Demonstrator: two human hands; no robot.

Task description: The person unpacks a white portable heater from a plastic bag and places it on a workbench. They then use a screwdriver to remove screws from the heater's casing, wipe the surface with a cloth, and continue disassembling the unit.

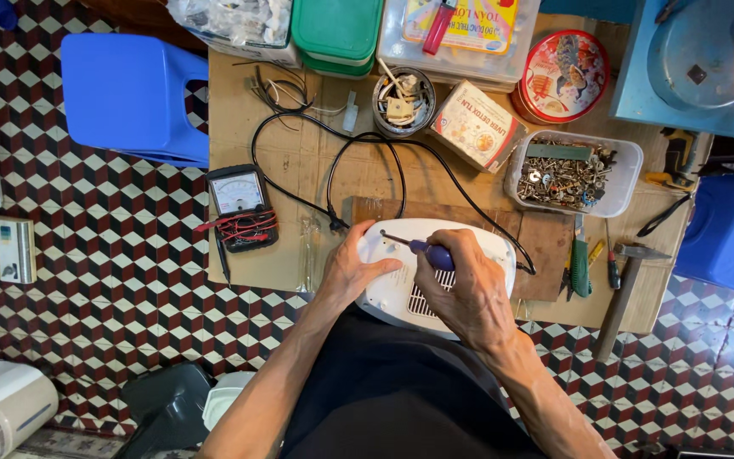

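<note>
Nearest me, my black-clothed lap (pixel 401 399) sits under the near edge of the white appliance (pixel 397 293), which rests on the wooden board (pixel 545 238) at the near side of the cardboard-covered table (pixel 299 144). My left hand (pixel 352 274) lies flat on its left end, fingers spread, bracing it. My right hand (pixel 467 293) is clenched round the blue-handled screwdriver (pixel 422 249), tip on the casing. I judge a screw is being worked; next calls for steady downward pressure while turning
</note>
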